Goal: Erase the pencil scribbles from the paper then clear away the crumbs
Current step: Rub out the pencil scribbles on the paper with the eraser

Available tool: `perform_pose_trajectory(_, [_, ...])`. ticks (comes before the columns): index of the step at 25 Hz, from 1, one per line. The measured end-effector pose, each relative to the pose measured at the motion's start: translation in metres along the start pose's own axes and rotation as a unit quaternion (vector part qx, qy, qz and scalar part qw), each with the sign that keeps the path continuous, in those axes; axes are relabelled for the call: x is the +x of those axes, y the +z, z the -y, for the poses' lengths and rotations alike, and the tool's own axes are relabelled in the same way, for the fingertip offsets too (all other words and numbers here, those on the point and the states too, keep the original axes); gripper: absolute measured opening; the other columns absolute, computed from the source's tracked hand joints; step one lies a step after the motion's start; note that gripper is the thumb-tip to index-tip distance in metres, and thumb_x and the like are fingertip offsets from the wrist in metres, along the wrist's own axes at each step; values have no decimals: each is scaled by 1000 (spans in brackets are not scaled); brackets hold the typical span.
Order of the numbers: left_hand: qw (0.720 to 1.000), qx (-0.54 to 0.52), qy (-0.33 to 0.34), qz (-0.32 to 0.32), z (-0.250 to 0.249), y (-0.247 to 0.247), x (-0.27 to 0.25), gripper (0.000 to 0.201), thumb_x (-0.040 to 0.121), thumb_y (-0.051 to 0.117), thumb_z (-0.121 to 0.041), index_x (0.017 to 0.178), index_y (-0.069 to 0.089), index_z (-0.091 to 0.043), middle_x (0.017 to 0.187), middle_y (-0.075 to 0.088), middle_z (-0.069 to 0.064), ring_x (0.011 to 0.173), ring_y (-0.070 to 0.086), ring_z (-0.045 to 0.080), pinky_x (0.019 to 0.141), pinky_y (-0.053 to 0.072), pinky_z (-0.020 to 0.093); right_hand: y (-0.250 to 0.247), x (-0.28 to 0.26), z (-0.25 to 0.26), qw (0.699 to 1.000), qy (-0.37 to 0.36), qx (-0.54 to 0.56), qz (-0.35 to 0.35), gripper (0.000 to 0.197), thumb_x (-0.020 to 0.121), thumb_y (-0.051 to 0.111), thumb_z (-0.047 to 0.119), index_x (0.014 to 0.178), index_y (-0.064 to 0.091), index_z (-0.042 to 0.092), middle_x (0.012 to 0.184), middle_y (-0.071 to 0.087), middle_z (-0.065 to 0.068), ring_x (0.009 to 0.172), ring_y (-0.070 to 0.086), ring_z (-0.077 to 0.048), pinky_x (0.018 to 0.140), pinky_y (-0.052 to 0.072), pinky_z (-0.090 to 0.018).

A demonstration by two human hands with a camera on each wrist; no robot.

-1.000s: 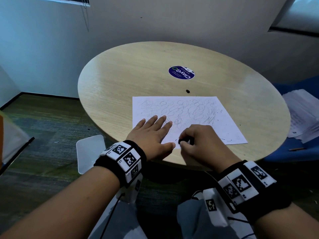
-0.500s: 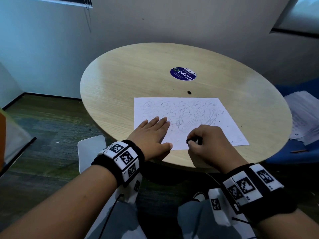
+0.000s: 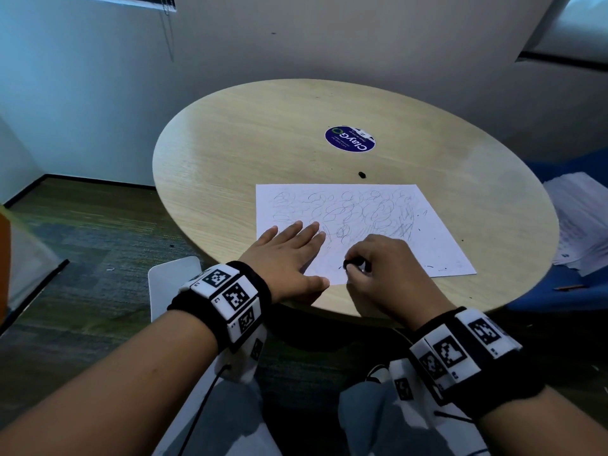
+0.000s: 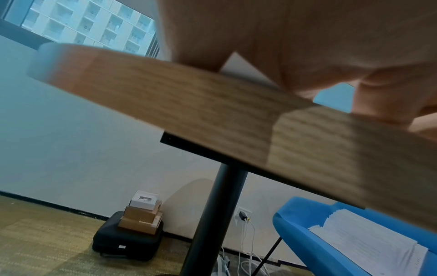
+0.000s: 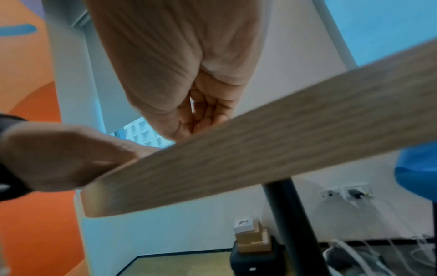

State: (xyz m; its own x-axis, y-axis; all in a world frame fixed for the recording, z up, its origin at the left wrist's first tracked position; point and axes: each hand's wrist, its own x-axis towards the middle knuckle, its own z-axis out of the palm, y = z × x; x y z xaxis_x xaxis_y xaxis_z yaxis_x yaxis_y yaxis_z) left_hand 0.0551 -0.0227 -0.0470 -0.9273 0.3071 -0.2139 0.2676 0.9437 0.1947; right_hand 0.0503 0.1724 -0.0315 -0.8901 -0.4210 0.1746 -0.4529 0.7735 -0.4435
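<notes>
A white sheet of paper (image 3: 437,232) covered in grey pencil scribbles lies on the round wooden table (image 3: 263,149), near its front edge. My left hand (image 3: 289,255) lies flat with straight fingers on the sheet's near left corner. My right hand (image 3: 378,268) pinches a small black eraser (image 3: 350,264) against the near part of the sheet. Dark crumbs (image 3: 442,267) are scattered over the right side of the paper. In the right wrist view my right hand (image 5: 189,104) has curled fingers above the table edge (image 5: 260,145); the eraser is hidden there.
A small black lump (image 3: 362,174) lies on the table just beyond the paper, and a round purple sticker (image 3: 350,143) further back. A blue chair (image 3: 559,297) with a stack of papers (image 3: 579,218) stands at the right. Boxes on a black case (image 4: 132,231) sit under the table.
My right hand with the eraser has shifted a little back and forth over the near part of the sheet. The left hand has stayed flat on the paper.
</notes>
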Motion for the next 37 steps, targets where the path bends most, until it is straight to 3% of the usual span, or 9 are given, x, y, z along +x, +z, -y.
perform_pose_trajectory(5, [1000,-1,-1,-1,0,0,0,82,94,36,-66,157,-5,-34,162,-17,-17,149,-17,4,122,-8,37,3,-3,10,997,-54,3,51,8,80,65,16,82,73,17,79,61,5,73,56,-12,71,48,-30])
perform_pose_trajectory(9, [1000,-1,-1,2,0,1,1,83,94,36,-66,157,-6,-34,162,-17,-17,149,-17,5,122,-8,38,-5,3,-4,1000,-15,-8,11,10,81,64,13,83,74,16,82,62,2,76,58,-15,72,48,-32])
perform_pose_trajectory(12, [1000,-1,1,-1,1,1,0,82,94,36,-67,158,-5,-34,162,-17,-16,149,-16,5,122,-7,38,2,-5,9,996,-69,-5,53,10,80,63,16,81,73,17,81,62,3,74,58,-14,70,49,-33])
perform_pose_trajectory(17, [1000,-2,1,-2,0,1,0,83,94,37,-67,158,-4,-34,163,-16,-16,149,-16,5,122,-7,38,-1,-2,0,1000,-26,-5,17,10,82,64,15,83,73,17,82,62,3,76,57,-13,72,49,-33])
perform_pose_trajectory(20, [1000,-3,2,-2,0,1,0,83,94,36,-67,158,-5,-34,163,-16,-16,149,-16,5,122,-7,37,5,-7,12,996,-68,-6,50,10,81,63,15,81,73,15,81,62,1,75,58,-17,70,50,-34])
perform_pose_trajectory(24, [1000,0,0,-1,0,1,0,83,94,36,-66,158,-5,-34,163,-16,-16,149,-16,6,122,-7,38,-4,0,-3,1000,-16,-15,13,10,82,64,13,82,73,17,80,61,3,74,55,-13,70,47,-30])
perform_pose_trajectory(28, [1000,-1,2,-1,0,1,1,83,94,35,-67,157,-5,-34,162,-17,-17,149,-17,5,122,-8,37,0,-7,8,996,-64,-3,58,8,81,64,16,81,72,17,80,61,4,73,57,-13,69,47,-30])
perform_pose_trajectory(32, [1000,5,0,-1,0,1,1,83,94,35,-67,157,-6,-34,162,-17,-16,149,-16,6,122,-8,38,-3,6,-5,1000,-9,-13,12,9,83,64,15,82,73,18,78,59,5,75,55,-12,70,43,-26])
perform_pose_trajectory(37, [1000,1,2,0,1,1,1,83,93,35,-67,157,-6,-34,162,-17,-16,149,-17,5,122,-8,37,3,6,10,997,-45,-10,55,10,81,63,16,84,73,18,80,61,4,75,56,-13,70,46,-29])
